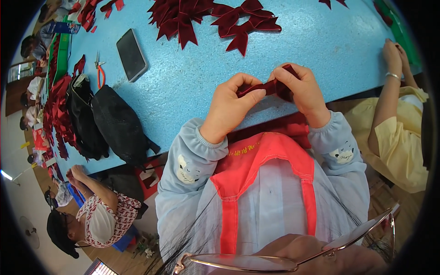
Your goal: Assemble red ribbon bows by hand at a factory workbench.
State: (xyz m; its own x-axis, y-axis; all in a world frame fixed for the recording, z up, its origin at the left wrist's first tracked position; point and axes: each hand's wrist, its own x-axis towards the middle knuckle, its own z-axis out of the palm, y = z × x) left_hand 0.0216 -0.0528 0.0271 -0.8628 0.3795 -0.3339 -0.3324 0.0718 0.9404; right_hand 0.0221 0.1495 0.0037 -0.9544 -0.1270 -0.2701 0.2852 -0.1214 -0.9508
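Dark-red velvet ribbon (271, 87), one piece, is held between your two hands over the near edge of the blue table (183, 87). Your left hand (231, 103) pinches it at the left, thumb against curled index finger; your right hand (305, 94) grips it at the right, thumb and fingers closed. Your fingers cover part of the piece, so its full shape cannot be told.

Beyond your hands lie two groups of dark-red bows: one heaped pile (181, 18) and one smaller cluster (245, 25); overlap prevents an exact count. To your left lie one phone (132, 56), one pair of orange-handled pliers (101, 75) and two black bags (120, 121), side by side. The bags stand between your hands and the red ribbon heap (58, 107). Two co-workers are nearest: one at left (107, 211), one at right (398, 137).
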